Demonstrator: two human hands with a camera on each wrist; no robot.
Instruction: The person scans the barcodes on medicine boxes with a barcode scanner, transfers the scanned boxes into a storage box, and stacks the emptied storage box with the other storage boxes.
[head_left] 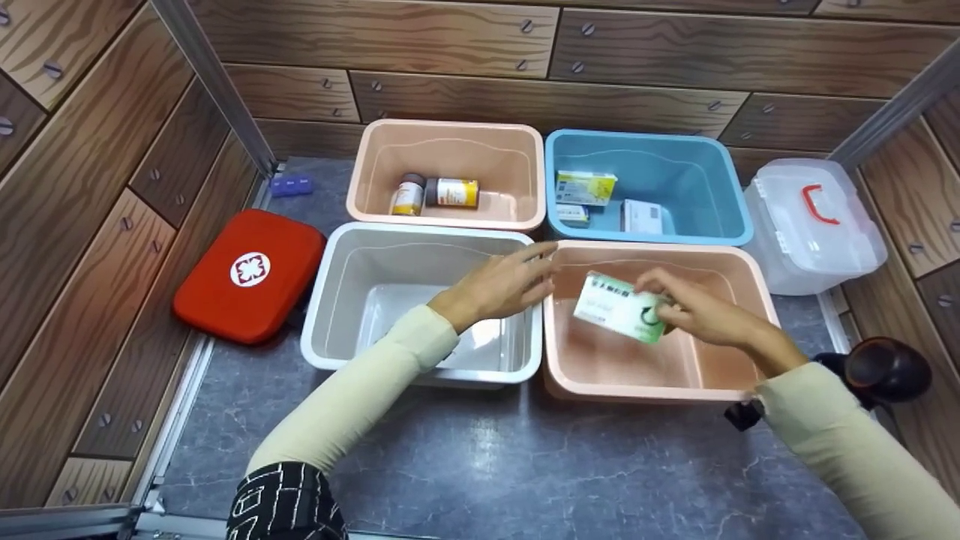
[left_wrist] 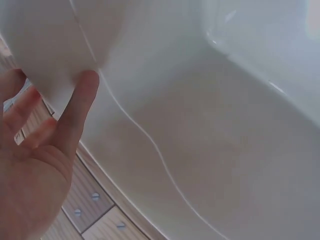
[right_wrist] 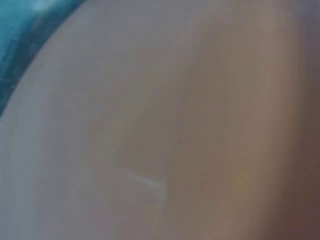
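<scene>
In the head view my right hand (head_left: 697, 311) grips a green-and-white medicine box (head_left: 616, 309) by its right end, over the near peach bin (head_left: 652, 391). Fingers extended, my left hand (head_left: 499, 289) hovers above the right side of the grey bin (head_left: 420, 376), its tips near the rim between the two bins; it holds nothing. From the left wrist, the same hand (left_wrist: 35, 165) shows spread fingers beside the grey bin's wall (left_wrist: 165, 115). The right wrist view is blurred; only a peach surface (right_wrist: 140, 125) fills it, and neither right hand nor box can be made out.
The far peach bin (head_left: 446, 129) holds two pill bottles (head_left: 454, 193). Several medicine boxes (head_left: 585, 187) lie in the blue bin (head_left: 645, 238). A red first-aid case (head_left: 247, 277) and purple pill organizer (head_left: 291, 185) sit left; a clear lidded box (head_left: 817, 225) and black device (head_left: 889, 369) are right.
</scene>
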